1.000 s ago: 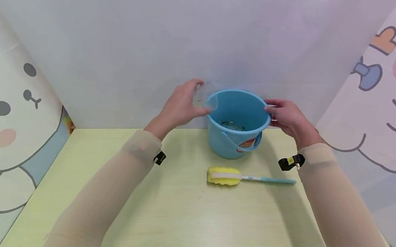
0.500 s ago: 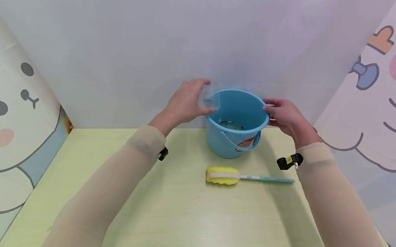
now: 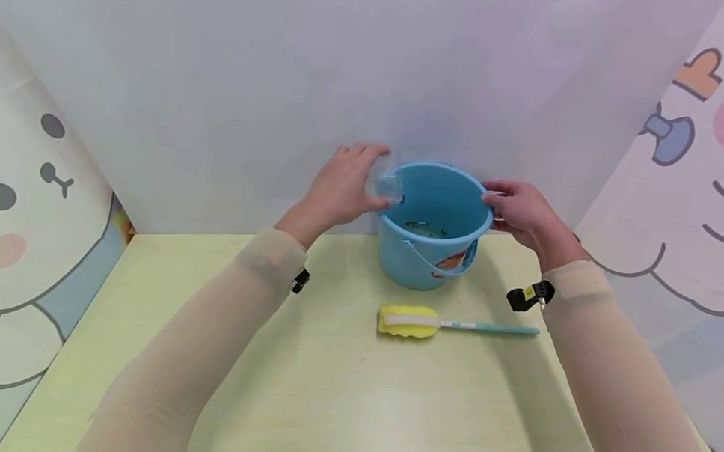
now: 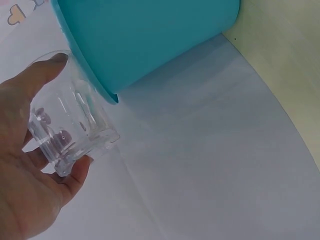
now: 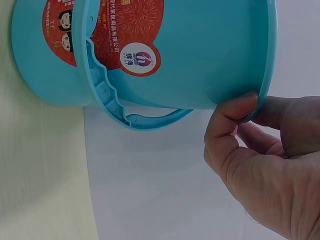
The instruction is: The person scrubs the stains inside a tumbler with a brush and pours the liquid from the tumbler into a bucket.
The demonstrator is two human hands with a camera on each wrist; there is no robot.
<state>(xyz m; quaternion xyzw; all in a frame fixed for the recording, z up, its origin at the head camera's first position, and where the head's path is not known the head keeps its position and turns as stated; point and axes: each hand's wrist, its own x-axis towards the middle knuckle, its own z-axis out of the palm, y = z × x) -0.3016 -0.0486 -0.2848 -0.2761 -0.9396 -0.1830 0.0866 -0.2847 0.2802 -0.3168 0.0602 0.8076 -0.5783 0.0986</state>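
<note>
My left hand (image 3: 339, 187) grips a clear cup (image 3: 384, 182) and holds it tilted at the left rim of a blue bucket (image 3: 422, 260). In the left wrist view, thumb and fingers wrap the cup (image 4: 70, 115) from either side; purplish marks show on it. Opposite, my right hand (image 3: 525, 210) pinches the bucket's right rim. The right wrist view has the thumb and fingers on either side of that rim, below the red label (image 5: 132, 37). Shallow clear liquid with dark bits (image 3: 425, 229) lies at the bucket's bottom. The bucket stands upright, its handle (image 3: 445, 268) hanging at the front.
A sponge brush (image 3: 410, 321) with a yellow head and a pale blue handle lies on the pale wooden table (image 3: 341, 397) in front of the bucket. Close behind the bucket rises a white backdrop (image 3: 270, 94). Cartoon-printed sheets stand at both sides.
My left hand has shifted a little to the right, and the cup is tipped further over the bucket's rim. My right hand keeps its hold on the rim.
</note>
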